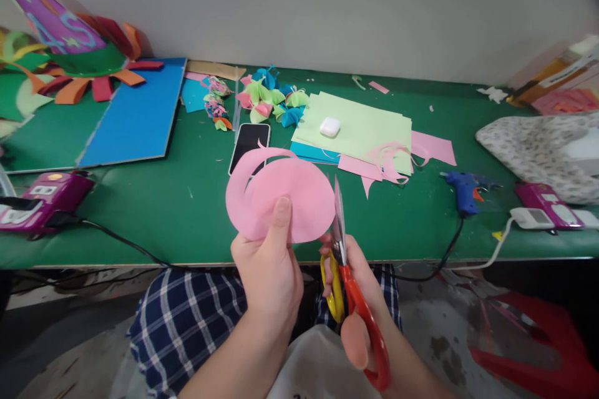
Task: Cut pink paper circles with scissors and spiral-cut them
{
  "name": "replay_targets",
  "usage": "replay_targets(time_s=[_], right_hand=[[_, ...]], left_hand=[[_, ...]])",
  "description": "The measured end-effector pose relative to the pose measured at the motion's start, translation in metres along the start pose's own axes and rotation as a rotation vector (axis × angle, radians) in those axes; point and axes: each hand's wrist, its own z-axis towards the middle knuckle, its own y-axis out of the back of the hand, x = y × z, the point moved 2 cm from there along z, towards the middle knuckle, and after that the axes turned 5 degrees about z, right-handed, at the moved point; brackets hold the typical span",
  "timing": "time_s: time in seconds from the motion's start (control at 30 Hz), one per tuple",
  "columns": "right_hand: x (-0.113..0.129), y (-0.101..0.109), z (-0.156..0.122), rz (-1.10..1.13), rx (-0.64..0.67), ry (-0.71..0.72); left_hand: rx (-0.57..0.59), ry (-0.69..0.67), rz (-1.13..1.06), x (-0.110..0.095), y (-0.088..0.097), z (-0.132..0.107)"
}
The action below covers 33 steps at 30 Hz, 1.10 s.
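Observation:
My left hand (269,262) pinches a round pink paper disc (285,196) with its thumb on the front; a cut strip curls off the disc's upper left. My right hand (358,299) grips scissors (349,287) with red and yellow handles, blades pointing up at the disc's right edge. Both hands hover over my lap in front of the green table (154,206).
On the table lie a black phone (249,143), light green paper sheets (360,128) with a white earbud case (330,126), pink scraps (388,165), folded paper flowers (271,100), a blue glue gun (463,190), a blue board (138,115) and purple boxes (47,196). A red stool (538,349) stands at right.

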Motion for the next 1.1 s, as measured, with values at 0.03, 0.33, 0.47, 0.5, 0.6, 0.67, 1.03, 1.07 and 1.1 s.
replay_targets(time_s=[0.03, 0.33, 0.47, 0.5, 0.6, 0.67, 1.03, 1.07, 1.1], right_hand=[[-0.0003, -0.0011, 0.0006, 0.048, 0.031, -0.031], [-0.0041, 0.0045, 0.0, 0.136, 0.076, 0.012], [-0.005, 0.0049, -0.0006, 0.134, 0.081, 0.01], [-0.0048, 0.0047, -0.0004, 0.132, 0.078, 0.008], [-0.0027, 0.0034, 0.0001, 0.13, 0.056, -0.034], [-0.0006, 0.0023, 0.0003, 0.132, 0.032, -0.08], [-0.0008, 0.006, -0.0021, 0.102, 0.03, -0.188], [0.0007, 0.0055, -0.0026, 0.131, 0.019, -0.194], [0.002, 0.0048, -0.003, 0.163, 0.013, -0.205]], left_hand=[[-0.001, 0.003, 0.007, -0.0003, -0.0001, -0.0003], [-0.012, 0.039, 0.009, -0.0022, -0.001, -0.0015], [-0.013, 0.026, 0.023, -0.0014, -0.0006, -0.0022], [-0.014, 0.017, 0.022, -0.0011, -0.0004, -0.0024], [-0.001, 0.005, 0.027, 0.0004, 0.0003, -0.0028], [0.01, 0.006, 0.042, 0.0016, 0.0009, -0.0029], [0.023, 0.032, 0.054, 0.0021, 0.0011, -0.0024], [0.02, 0.028, 0.051, 0.0023, 0.001, -0.0022], [0.019, 0.023, 0.048, 0.0024, 0.001, -0.0021]])
